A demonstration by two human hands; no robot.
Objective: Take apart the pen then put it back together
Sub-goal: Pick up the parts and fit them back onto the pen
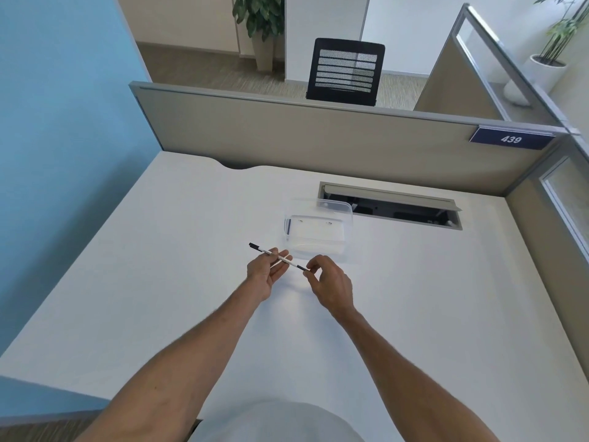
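A thin white pen (263, 250) with black ends is held level above the white desk (159, 266), running from upper left to lower right. My left hand (265, 275) grips its white barrel near the middle between thumb and fingers. My right hand (328, 283) pinches the black end at the lower right with thumb and forefinger. The other black end sticks out past my left hand. The pen looks whole, in one piece.
A clear plastic box (318, 231) lies on the desk just behind my hands. Farther back is an open cable slot (390, 205), then a beige partition (318, 145) with a blue "439" sign (511, 139). A blue wall stands at the left.
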